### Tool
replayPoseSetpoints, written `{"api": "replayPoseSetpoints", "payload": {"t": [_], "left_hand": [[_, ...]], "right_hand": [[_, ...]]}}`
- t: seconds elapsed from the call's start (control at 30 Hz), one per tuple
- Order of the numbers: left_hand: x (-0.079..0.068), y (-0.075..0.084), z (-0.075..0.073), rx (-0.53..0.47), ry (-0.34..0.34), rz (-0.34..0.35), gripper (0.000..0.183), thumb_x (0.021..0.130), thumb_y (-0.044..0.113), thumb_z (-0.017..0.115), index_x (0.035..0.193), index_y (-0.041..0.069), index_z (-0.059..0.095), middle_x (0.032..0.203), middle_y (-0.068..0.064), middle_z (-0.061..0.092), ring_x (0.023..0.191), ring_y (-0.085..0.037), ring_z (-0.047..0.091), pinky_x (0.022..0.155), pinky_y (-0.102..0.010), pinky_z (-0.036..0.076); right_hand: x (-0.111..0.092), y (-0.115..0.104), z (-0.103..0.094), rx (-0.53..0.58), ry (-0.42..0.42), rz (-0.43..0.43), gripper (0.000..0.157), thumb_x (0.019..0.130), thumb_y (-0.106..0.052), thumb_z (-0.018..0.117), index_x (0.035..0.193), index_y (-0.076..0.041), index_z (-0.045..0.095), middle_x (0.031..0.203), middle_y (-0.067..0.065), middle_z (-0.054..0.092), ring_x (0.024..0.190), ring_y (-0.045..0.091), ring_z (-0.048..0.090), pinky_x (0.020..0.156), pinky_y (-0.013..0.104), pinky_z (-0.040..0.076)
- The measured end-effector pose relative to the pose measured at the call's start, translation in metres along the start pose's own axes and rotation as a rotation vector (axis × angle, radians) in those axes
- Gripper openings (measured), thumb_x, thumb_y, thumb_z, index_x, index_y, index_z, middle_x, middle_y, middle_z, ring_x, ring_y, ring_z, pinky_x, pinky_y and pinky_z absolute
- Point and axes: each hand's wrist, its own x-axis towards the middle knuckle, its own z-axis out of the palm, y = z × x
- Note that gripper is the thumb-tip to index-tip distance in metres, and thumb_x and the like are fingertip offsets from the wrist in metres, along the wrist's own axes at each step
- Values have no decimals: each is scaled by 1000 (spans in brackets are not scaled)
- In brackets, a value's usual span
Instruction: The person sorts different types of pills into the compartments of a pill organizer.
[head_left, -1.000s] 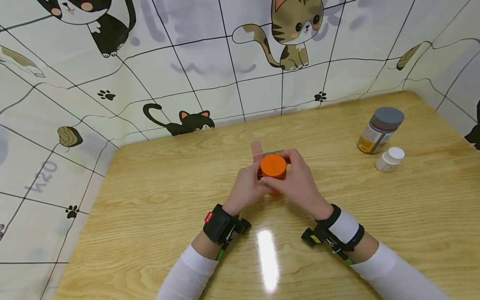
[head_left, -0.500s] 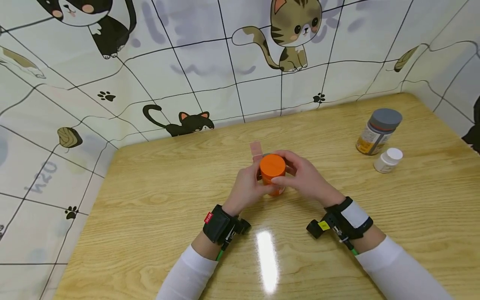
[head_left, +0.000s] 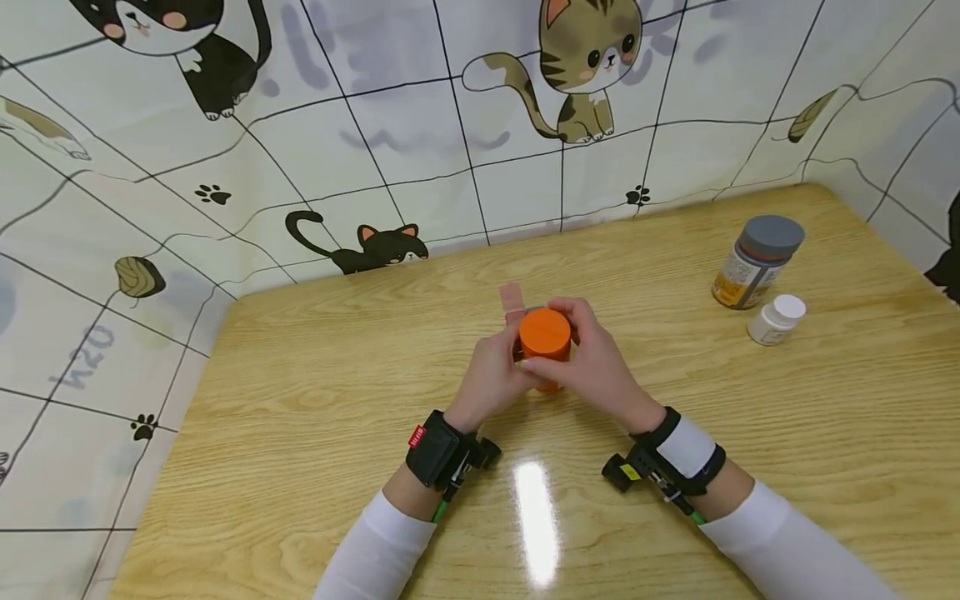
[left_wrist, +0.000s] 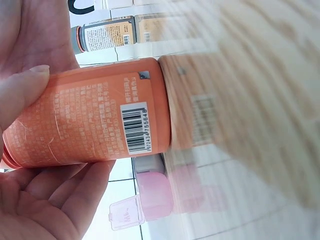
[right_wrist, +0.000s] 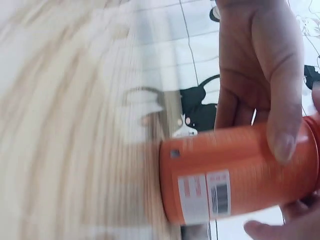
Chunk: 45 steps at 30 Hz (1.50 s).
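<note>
An orange bottle (left_wrist: 95, 115) with a barcode label and an orange lid (head_left: 546, 333) stands upright on the wooden table. My left hand (head_left: 491, 375) grips its body, the thumb across the front, as the right wrist view also shows. Round the lid curls my right hand (head_left: 600, 367), with the thumb at its front and the fingers reaching behind. Right behind the bottle is a small pink case (left_wrist: 155, 195) with a see-through pink flap (head_left: 512, 297) raised. A grey part beside the case is mostly hidden by the bottle and fingers.
At the back right of the table (head_left: 337, 400) stand a grey-capped jar (head_left: 757, 262) with an orange and white label and a small white bottle (head_left: 777, 320). A cat-print sheet (head_left: 420, 150) rises along the table's back edge and sides.
Half a second ago my right hand was loosened and its wrist swung outward to the right. Now it is back around the lid, wrist further left. My left hand and the bottle keep their place.
</note>
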Motion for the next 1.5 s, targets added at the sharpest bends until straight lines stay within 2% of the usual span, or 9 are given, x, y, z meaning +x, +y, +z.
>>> {"api": "replayPoseSetpoints", "payload": {"t": [0.1,0.2,0.47,0.6,0.7,0.8,0.9,1.0,1.5], "left_hand": [[0,0,1,-16,-5,-12,50,75,12,75,119,8,55,107,-3,63,95,-9,55,82,-25,46],[0,-1,1,-26,-4,-13,49,74,12,76,118,9,55,106,-2,62,95,-9,55,83,-25,46],[0,0,0,-44,6,-1,53,75,15,76,122,9,52,107,-2,62,94,-9,54,82,-25,46],[0,1,0,-41,-1,-8,53,75,17,76,122,8,52,109,-4,61,95,-9,54,82,-25,46],[0,2,-1,-23,-3,-16,52,77,17,75,123,8,51,111,-4,61,95,-10,54,83,-25,45],[0,2,-1,-12,-3,-13,50,78,15,74,123,8,52,111,-4,61,96,-10,54,83,-26,45],[0,1,0,-24,-1,-10,49,77,13,74,121,9,53,109,-3,62,97,-9,55,84,-26,46],[0,0,1,-32,0,-7,50,75,13,76,119,9,54,107,-2,62,96,-8,55,83,-25,46],[1,-1,0,-37,1,-9,52,76,13,75,123,8,53,110,-3,61,98,-9,54,84,-26,45]], "right_hand": [[0,0,2,8,46,15,59,75,-9,75,121,1,38,116,15,51,105,22,47,94,46,36],[3,4,-2,8,9,5,55,76,-7,74,118,1,41,113,14,52,103,21,48,94,44,37],[19,18,-24,193,-284,-57,49,79,0,68,122,3,44,115,17,51,102,25,51,90,32,42],[20,17,-28,242,-360,-33,52,83,-4,65,128,2,40,124,19,48,109,25,47,94,35,40],[17,10,-26,179,-320,-9,65,81,-4,67,136,0,33,133,19,42,117,24,41,99,46,33],[10,4,-19,63,-203,23,72,77,-7,72,136,-1,30,132,17,41,118,24,39,102,52,28],[3,2,-10,0,-71,45,63,76,-10,74,127,1,37,123,17,46,113,24,43,102,50,29],[0,4,-5,0,4,42,52,77,-9,73,119,1,44,116,15,50,110,23,45,103,47,29],[5,20,-11,175,-70,-14,49,81,-2,67,125,-2,45,118,13,51,108,21,46,100,42,32]]}}
